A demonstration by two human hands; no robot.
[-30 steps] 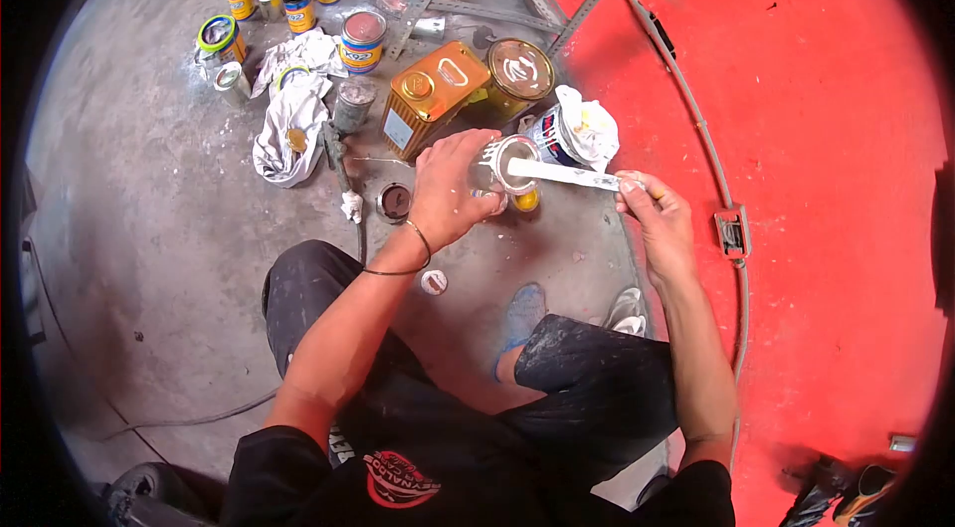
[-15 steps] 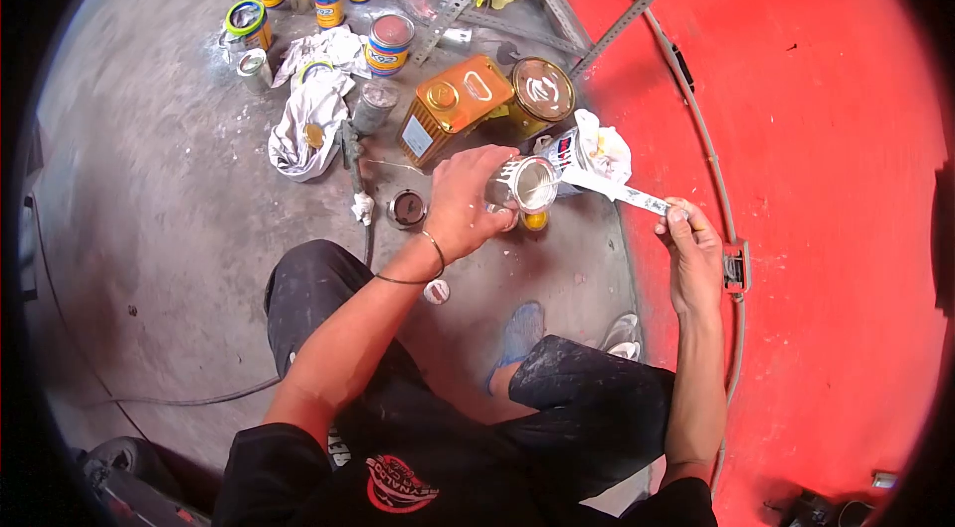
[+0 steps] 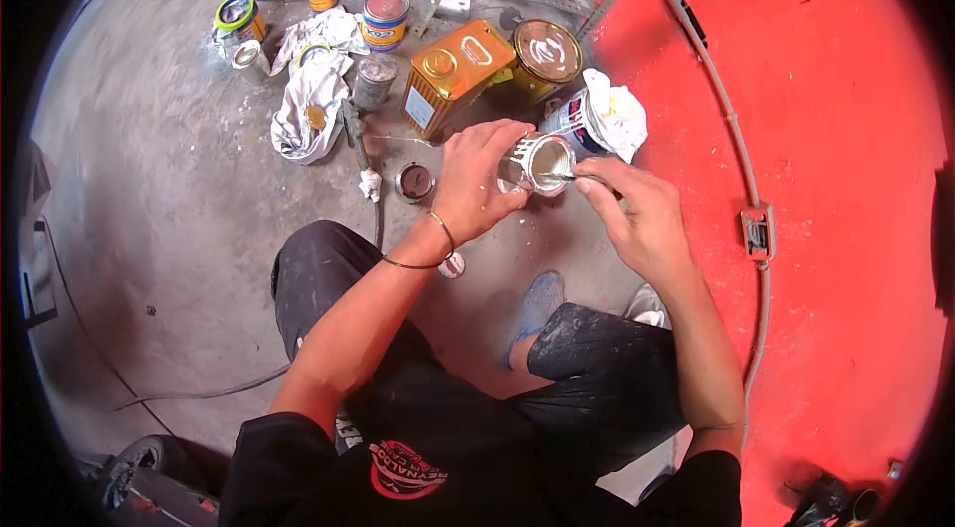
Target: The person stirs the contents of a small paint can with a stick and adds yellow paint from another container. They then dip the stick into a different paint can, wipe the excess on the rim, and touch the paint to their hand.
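My left hand (image 3: 476,174) is wrapped around a small lettered can (image 3: 515,167), tilted so its mouth faces me. Pale grey-white paint (image 3: 546,159) shows inside. At the can's right rim, my right hand (image 3: 642,213) pinches a flat mixing stick (image 3: 567,178). Its tip reaches into the can; most of the stick is hidden by my fingers or seen edge-on. Just beyond the can stand a wide can with a white rag (image 3: 612,114) on top and an orange rectangular tin (image 3: 453,79). A round lid (image 3: 414,182) lies on the floor left of my left hand.
A large round can (image 3: 546,54) and a red-topped paint can (image 3: 386,17) stand further back, near several smaller cans. Crumpled rags (image 3: 310,109) and a hose (image 3: 355,134) lie left. On the red surface at right runs a cable (image 3: 731,119) with a box (image 3: 758,232).
My right hand has come left to the can and lowered the stick's tip into it; before, the stick stretched out to the right. The left hand still holds the can.
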